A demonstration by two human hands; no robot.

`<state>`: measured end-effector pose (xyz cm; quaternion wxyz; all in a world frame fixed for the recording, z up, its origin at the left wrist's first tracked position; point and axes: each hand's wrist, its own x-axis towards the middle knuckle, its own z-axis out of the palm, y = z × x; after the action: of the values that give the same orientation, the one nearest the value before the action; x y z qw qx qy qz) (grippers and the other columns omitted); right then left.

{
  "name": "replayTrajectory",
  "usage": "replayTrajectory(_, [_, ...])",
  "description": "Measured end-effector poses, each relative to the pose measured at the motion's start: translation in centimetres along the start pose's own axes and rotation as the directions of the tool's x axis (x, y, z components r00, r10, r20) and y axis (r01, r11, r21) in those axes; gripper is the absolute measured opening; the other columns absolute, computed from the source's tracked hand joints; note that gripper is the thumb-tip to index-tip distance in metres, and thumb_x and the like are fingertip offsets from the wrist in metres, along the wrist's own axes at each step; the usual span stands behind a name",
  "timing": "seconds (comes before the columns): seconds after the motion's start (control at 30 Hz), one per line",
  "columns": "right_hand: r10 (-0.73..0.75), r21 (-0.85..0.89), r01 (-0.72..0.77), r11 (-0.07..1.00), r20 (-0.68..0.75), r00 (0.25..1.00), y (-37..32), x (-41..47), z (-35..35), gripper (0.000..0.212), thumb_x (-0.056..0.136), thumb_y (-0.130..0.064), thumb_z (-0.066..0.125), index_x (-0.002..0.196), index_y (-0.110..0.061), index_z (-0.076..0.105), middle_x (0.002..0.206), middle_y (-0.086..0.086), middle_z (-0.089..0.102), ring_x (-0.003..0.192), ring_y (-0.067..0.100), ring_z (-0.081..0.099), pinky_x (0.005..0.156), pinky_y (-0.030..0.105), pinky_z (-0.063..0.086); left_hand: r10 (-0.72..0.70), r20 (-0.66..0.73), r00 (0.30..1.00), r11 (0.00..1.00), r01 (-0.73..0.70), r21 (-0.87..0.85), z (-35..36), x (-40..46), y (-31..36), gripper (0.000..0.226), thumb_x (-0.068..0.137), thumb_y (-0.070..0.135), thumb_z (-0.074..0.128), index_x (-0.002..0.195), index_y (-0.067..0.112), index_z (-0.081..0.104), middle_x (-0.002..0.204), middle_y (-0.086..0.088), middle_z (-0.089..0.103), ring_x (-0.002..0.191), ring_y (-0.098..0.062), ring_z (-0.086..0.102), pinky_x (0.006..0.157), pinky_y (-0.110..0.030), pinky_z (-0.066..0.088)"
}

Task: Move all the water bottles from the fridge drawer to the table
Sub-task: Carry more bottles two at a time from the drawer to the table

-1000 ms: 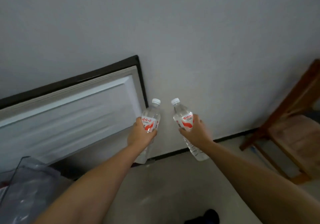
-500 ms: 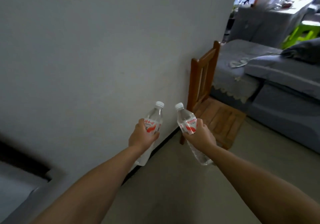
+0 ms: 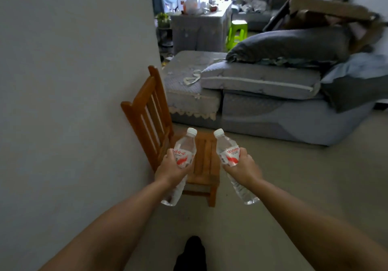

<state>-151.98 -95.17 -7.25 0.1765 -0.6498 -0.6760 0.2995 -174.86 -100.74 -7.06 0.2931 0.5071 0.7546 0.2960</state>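
Observation:
My left hand (image 3: pixel 171 169) grips a clear water bottle (image 3: pixel 184 146) with a white cap and red-and-white label, held upright and tilted slightly right. My right hand (image 3: pixel 243 165) holds a second water bottle (image 3: pixel 227 148) of the same kind, tilted left, its base (image 3: pixel 244 195) pointing down past my wrist. Both bottles are in front of me at waist height, a hand's width apart. A table (image 3: pixel 199 26) draped in grey cloth with clutter on top stands far back in the room. The fridge is out of view.
A low wooden chair (image 3: pixel 155 111) stands against the grey wall (image 3: pixel 73 81) just beyond my hands. A grey sofa (image 3: pixel 262 107) piled with cushions fills the right. A green stool (image 3: pixel 237 32) sits by the table. Bare floor (image 3: pixel 304 176) runs ahead on the right.
My view has swung right, from the fridge door and wall to the chair, sofa and far table. Both hands keep their bottles in the same pose.

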Motion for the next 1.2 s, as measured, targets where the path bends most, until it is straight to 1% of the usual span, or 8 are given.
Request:
replayTrajectory(0.17, [0.193, 0.092, -0.181, 0.979, -0.154, 0.969, 1.9, 6.4, -3.5, 0.057, 0.074, -0.045, 0.071, 0.117, -0.021, 0.043, 0.110, 0.005, 0.057, 0.094, 0.025, 0.059, 0.083, 0.042, 0.053, 0.125, 0.106, 0.986, 0.989, -0.133, 0.071, 3.3, 9.6, 5.7, 0.049, 0.081, 0.043, 0.068, 0.114, 0.026, 0.037, 0.106, 0.000, 0.054, 0.084, -0.017, 0.063, 0.071, -0.036, 0.058])
replayTrajectory(0.33, [0.327, 0.256, -0.259, 0.931, -0.276, 0.904, 3.8, 9.8, -6.3, 0.049, 0.077, -0.036, 0.074, 0.111, -0.013, 0.046, 0.106, 0.009, 0.057, 0.085, 0.022, 0.054, 0.070, 0.027, 0.039, 0.212, 0.237, 0.948, 0.963, -0.244, 0.113, 6.7, 16.4, 10.8, 0.050, 0.084, 0.042, 0.066, 0.118, 0.023, 0.036, 0.107, 0.000, 0.053, 0.084, -0.016, 0.061, 0.066, -0.032, 0.056])
replayTrajectory(0.4, [0.377, 0.289, -0.292, 0.911, -0.305, 0.874, 5.4, 10.3, -7.2, 0.049, 0.077, -0.034, 0.074, 0.110, -0.011, 0.047, 0.105, 0.008, 0.059, 0.089, 0.024, 0.057, 0.069, 0.028, 0.040, 0.233, 0.285, 0.930, 0.953, -0.276, 0.122, 8.7, 18.3, 12.8, 0.049, 0.085, 0.041, 0.066, 0.118, 0.022, 0.036, 0.108, 0.000, 0.053, 0.086, -0.016, 0.061, 0.066, -0.031, 0.054])
replayTrajectory(0.5, [0.453, 0.286, -0.370, 0.884, -0.329, 0.828, 8.0, 11.3, -9.0, 0.049, 0.076, -0.035, 0.073, 0.110, -0.013, 0.046, 0.106, 0.007, 0.062, 0.093, 0.028, 0.061, 0.070, 0.031, 0.042, 0.261, 0.356, 0.897, 0.938, -0.323, 0.125, 12.1, 20.3, 15.8, 0.051, 0.083, 0.044, 0.067, 0.116, 0.022, 0.036, 0.107, 0.001, 0.055, 0.087, -0.017, 0.062, 0.075, -0.040, 0.058])
replayTrajectory(0.67, [0.544, 0.325, -0.440, 0.837, -0.408, 0.733, 13.1, 13.1, -12.8, 0.055, 0.073, -0.037, 0.074, 0.116, -0.012, 0.050, 0.110, 0.011, 0.065, 0.101, 0.031, 0.061, 0.075, 0.031, 0.044, 0.301, 0.465, 0.832, 0.903, -0.406, 0.142, 18.6, 22.3, 21.4, 0.052, 0.082, 0.043, 0.069, 0.117, 0.020, 0.037, 0.106, 0.003, 0.057, 0.087, -0.016, 0.062, 0.073, -0.035, 0.056])
replayTrajectory(0.8, [0.594, 0.380, -0.463, 0.801, -0.415, 0.689, 17.5, 14.7, -16.0, 0.058, 0.072, -0.037, 0.074, 0.119, -0.014, 0.050, 0.113, 0.011, 0.062, 0.102, 0.031, 0.061, 0.085, 0.037, 0.050, 0.301, 0.512, 0.805, 0.887, -0.433, 0.159, 23.9, 23.7, 25.5, 0.055, 0.078, 0.046, 0.071, 0.114, 0.022, 0.037, 0.107, 0.002, 0.057, 0.089, -0.019, 0.064, 0.078, -0.042, 0.058])
replayTrajectory(1.0, [0.633, 0.437, -0.462, 0.772, -0.461, 0.622, 27.3, 16.9, -25.8, 0.056, 0.074, -0.029, 0.074, 0.121, -0.010, 0.051, 0.112, 0.010, 0.063, 0.098, 0.028, 0.062, 0.072, 0.024, 0.038, 0.345, 0.560, 0.753, 0.859, -0.494, 0.135, 35.0, 24.3, 36.9, 0.064, 0.077, 0.049, 0.070, 0.122, 0.020, 0.035, 0.114, -0.001, 0.057, 0.095, -0.024, 0.064, 0.082, -0.044, 0.056])
replayTrajectory(1.2, [0.710, 0.514, -0.491, 0.704, -0.533, 0.460, 35.3, 14.6, -34.1, 0.058, 0.071, -0.035, 0.074, 0.118, -0.013, 0.049, 0.109, 0.008, 0.063, 0.098, 0.030, 0.061, 0.075, 0.030, 0.045, 0.434, 0.625, 0.648, 0.754, -0.641, 0.141, 44.4, 21.8, 47.4, 0.062, 0.079, 0.045, 0.068, 0.123, 0.014, 0.037, 0.119, -0.006, 0.057, 0.104, -0.029, 0.060, 0.088, -0.040, 0.050])
